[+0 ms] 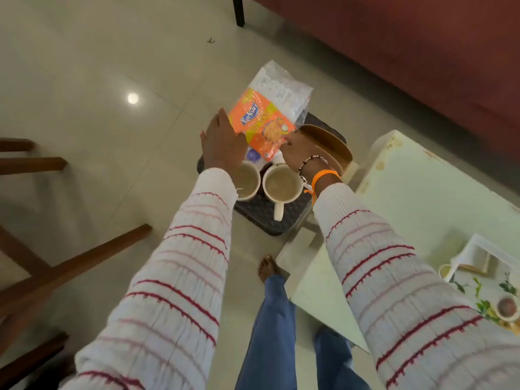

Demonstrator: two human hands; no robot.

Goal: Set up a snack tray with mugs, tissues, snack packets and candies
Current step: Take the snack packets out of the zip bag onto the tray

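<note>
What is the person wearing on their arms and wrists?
Both arms wear long white knitted sleeves with thin red and pink stripes running across. The left hand has nothing on it. By the right hand, the wrist has an orange band with a little loose tail, and a beaded bracelet beside it.

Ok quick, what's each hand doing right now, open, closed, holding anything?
Left hand: open, fingers flat against the orange snack packet.
Right hand: touching the packet's lower edge; whether it grips cannot be told.
</note>
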